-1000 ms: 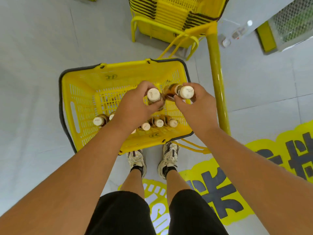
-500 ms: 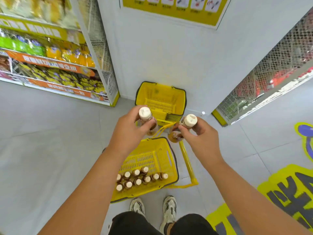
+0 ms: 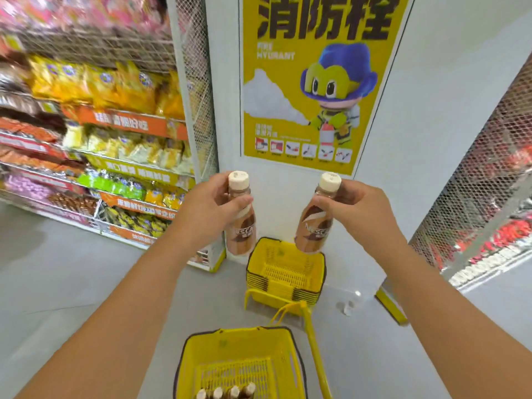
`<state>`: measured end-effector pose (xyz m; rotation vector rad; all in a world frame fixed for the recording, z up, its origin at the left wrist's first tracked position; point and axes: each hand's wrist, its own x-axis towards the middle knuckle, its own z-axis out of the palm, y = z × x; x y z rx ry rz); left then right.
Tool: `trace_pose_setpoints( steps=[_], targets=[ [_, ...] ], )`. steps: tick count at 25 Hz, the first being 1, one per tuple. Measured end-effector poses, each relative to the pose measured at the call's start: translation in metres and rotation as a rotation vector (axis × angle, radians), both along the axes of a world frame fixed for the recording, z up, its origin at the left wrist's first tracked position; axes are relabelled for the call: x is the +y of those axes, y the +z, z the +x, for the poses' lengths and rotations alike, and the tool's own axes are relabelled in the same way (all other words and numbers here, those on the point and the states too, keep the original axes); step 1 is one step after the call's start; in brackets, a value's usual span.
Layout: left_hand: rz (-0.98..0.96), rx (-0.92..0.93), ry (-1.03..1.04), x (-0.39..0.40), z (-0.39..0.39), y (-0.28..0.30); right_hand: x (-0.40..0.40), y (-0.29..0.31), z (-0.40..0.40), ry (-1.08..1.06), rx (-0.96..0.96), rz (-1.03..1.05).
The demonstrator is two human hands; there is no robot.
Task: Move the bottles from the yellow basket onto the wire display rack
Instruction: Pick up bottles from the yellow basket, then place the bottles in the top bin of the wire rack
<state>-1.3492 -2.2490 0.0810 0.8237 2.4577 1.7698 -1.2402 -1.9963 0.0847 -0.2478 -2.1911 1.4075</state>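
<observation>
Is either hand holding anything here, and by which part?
Yes. The left hand grips one coffee bottle by its neck and shoulder; the right hand grips a second bottle just below the cap.

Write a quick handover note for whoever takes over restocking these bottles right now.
Left hand grips one coffee bottle near its neck, upright. Right hand grips a second coffee bottle, slightly tilted. Both are held up in front of the wall poster. The yellow basket sits on the floor below, with at least four bottles in it. None visibly placed yet; the wire rack stands to the right. Left: shelve these two, then the rest.
</observation>
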Motion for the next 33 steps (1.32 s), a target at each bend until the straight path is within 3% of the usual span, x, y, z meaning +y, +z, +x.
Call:
trace_pose_setpoints(
  steps=[7,15,22,33],
  targets=[
    [0.081,0.045,0.227,-0.014,0.049,0.073,0.013,0.091,-0.004,0.285,0.040,0.054],
    [0.101,0.033,0.519,-0.085,0.131,0.110,-0.053,0.118,-0.023,0.632,0.015,-0.009],
    [0.098,0.058,0.830,-0.195,0.226,0.124,-0.185,0.133,-0.002,0.945,0.017,0.010],
    [0.087,0.101,1.158,-0.443,0.406,0.141,-0.479,0.141,0.099,1.262,0.051,0.041]
  ],
)
